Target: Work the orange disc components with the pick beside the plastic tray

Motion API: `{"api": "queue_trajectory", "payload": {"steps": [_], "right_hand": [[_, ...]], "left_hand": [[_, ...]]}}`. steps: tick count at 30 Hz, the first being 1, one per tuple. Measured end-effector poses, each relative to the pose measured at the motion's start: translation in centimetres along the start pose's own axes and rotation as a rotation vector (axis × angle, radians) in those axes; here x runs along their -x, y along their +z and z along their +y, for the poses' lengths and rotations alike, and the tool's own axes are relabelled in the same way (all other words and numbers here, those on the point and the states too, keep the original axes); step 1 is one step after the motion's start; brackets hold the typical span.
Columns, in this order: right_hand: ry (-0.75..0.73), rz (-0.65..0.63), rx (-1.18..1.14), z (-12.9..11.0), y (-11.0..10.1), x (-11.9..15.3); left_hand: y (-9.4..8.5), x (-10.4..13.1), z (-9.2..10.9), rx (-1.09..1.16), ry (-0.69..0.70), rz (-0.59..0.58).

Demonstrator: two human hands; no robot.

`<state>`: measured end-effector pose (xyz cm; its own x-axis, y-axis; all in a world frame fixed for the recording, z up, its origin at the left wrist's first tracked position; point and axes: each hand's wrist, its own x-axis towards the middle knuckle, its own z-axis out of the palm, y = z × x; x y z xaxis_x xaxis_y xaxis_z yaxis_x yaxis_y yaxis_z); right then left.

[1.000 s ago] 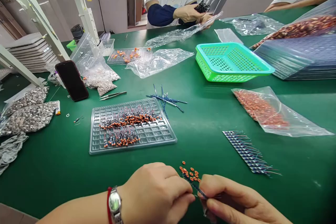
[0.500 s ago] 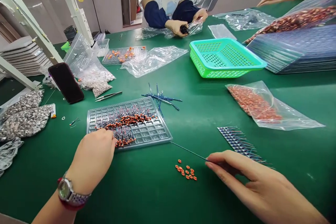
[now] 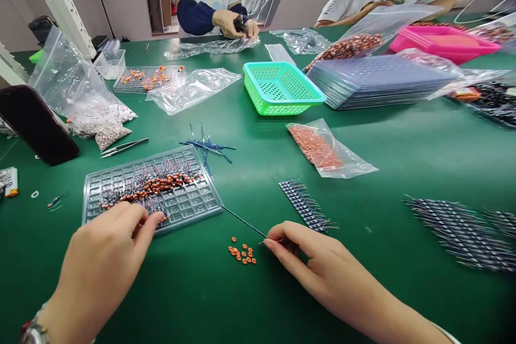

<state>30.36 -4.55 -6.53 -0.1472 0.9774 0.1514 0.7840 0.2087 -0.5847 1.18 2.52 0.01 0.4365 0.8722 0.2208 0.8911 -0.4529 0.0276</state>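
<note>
My left hand [image 3: 102, 255] reaches over the front edge of a clear compartment tray [image 3: 201, 193]. Its fingers are bent and closed near the wired orange-tipped parts [image 3: 161, 185]; what they hold, if anything, is hidden. Between thumb and forefinger, my right hand [image 3: 312, 260] pinches a thin dark stick [image 3: 244, 221] that slants up and left to the tray's right corner. Several small orange rings [image 3: 243, 253] lie on the green table just left of my right hand. Behind that hand is a row of striped wired parts [image 3: 304, 205].
Blue twisted strips [image 3: 206, 145] and tweezers [image 3: 124, 147] lie behind the tray. Farther back are a green basket [image 3: 282, 88], a bag of orange rings [image 3: 318, 148], stacked trays [image 3: 374, 80] and a phone [image 3: 38, 123]. A person's hands [image 3: 236, 26] work across the table.
The view has swung to the right, bringing a pink basket and more striped parts into sight. My left hand's thumb now shows beside its bent fingers. My right hand still pinches the stick.
</note>
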Motion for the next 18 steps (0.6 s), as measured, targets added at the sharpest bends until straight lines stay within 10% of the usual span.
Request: {"api": "queue_trajectory", "payload": {"steps": [18], "right_hand": [[-0.069,0.006,-0.023,0.0,0.7,-0.1]], "left_hand": [[2.1,0.7,2.1,0.121,0.226,0.072]]}}
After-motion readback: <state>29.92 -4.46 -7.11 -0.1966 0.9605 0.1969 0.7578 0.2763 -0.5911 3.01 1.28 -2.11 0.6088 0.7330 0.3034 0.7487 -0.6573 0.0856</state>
